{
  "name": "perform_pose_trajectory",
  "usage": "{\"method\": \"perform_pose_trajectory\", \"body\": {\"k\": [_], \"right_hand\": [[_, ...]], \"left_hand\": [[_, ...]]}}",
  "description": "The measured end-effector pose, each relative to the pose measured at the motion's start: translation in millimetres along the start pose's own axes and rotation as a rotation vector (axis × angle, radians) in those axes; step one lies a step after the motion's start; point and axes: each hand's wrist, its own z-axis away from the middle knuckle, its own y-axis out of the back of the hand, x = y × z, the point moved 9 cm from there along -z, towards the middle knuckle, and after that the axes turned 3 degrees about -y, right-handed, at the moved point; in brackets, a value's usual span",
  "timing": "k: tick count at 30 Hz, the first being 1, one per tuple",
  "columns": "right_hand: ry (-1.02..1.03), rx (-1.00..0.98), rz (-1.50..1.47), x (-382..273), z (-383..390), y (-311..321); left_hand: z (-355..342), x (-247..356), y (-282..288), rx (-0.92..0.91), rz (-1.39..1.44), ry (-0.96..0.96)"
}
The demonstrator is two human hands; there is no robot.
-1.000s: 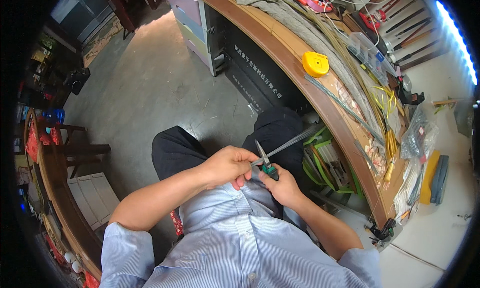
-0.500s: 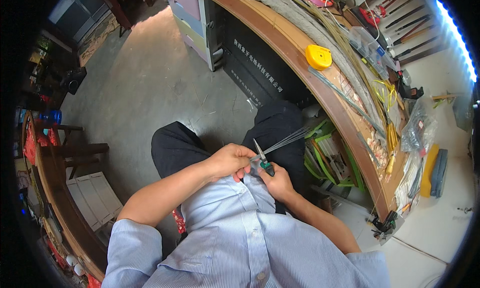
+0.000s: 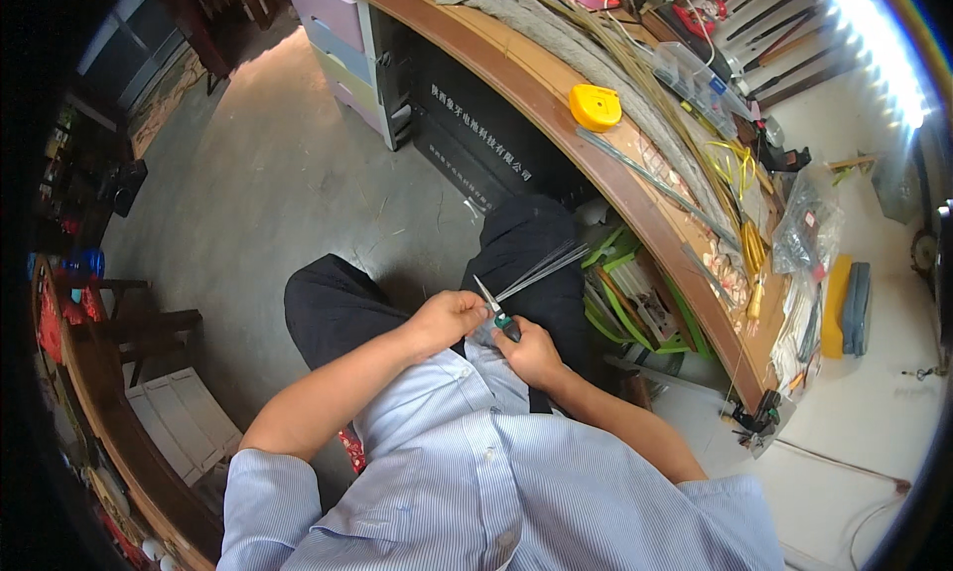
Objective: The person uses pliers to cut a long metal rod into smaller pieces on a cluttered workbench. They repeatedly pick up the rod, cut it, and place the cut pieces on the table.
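Observation:
My left hand [image 3: 450,320] is closed, its thumb and fingertips pinched on one end of a bundle of thin, stiff metal wires [image 3: 544,269]. The wires fan out to the right above my dark trouser leg. In my right hand [image 3: 532,354] is a pair of needle-nose pliers [image 3: 507,328] with green and black grips. Its pointed metal jaws aim up and left, close beside my left fingertips and crossing near the wires. Whether the jaws touch a wire cannot be made out. Both hands are over my lap, in front of my striped shirt.
A curved wooden workbench [image 3: 635,199] runs along the right, bearing a yellow tape measure [image 3: 596,107], metal strips, a grey cloth and a clear plastic box. Beneath it stand a green-framed rack [image 3: 645,308] and a black box [image 3: 476,124]. A drawer unit [image 3: 342,60] is ahead.
The whole view has shifted, so the bench and floor sit further left. My left fingers have drawn together at the wire ends, and the pliers point a little more to the left.

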Motion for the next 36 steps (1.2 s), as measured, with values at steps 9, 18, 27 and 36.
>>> {"method": "perform_pose_trajectory", "body": {"k": [9,18,27,36], "right_hand": [[-0.004,-0.007,0.012,10.2,-7.2,-10.7],[-0.105,-0.105,0.18,-12.9,7.0,7.1],[-0.115,-0.266,0.155,-15.6,13.7,5.4],[-0.214,-0.351,-0.242,0.3,13.2,3.6]], "left_hand": [[4.2,-0.6,3.0,0.09,0.05,0.036],[4.6,20.0,2.1,0.123,-0.032,0.018],[9.3,7.9,-6.7,0.046,0.118,0.093],[2.0,11.6,-14.3,0.021,0.135,0.109]]}}
